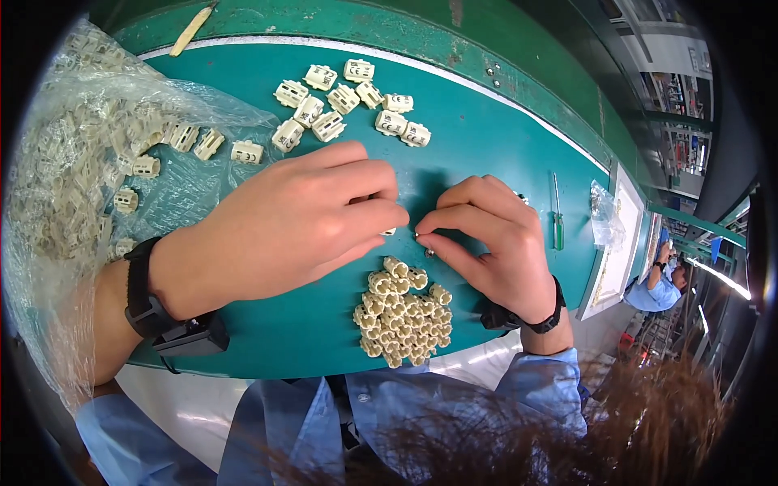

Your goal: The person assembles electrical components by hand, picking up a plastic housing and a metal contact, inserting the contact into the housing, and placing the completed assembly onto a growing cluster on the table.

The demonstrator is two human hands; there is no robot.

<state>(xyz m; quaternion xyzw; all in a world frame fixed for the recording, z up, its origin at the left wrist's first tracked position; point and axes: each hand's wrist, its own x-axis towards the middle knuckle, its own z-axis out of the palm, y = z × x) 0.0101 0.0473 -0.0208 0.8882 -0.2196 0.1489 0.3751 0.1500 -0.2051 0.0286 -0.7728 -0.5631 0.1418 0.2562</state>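
My left hand [324, 219] is closed, its fingertips pinched on a small cream plastic part [389, 232] that is mostly hidden behind them. Facing it with a narrow gap between, my right hand [486, 235] pinches a tiny metal piece [417, 236] between thumb and finger. Another small shiny metal piece [429, 253] shows just below those fingertips. Nearer to me lies a heap of small cream ring-like plastic parts [405, 320]. Beyond my hands, several cream plastic housings [343, 99] with dark slots or printing are scattered on the green mat [478, 130].
A clear plastic bag [203, 105] full of cream housings spreads over the left side. On the right are a green-handled screwdriver [557, 219], a small clear bag [606, 219] and a white tray [624, 243]. A co-worker [655, 287] in blue is at the far right.
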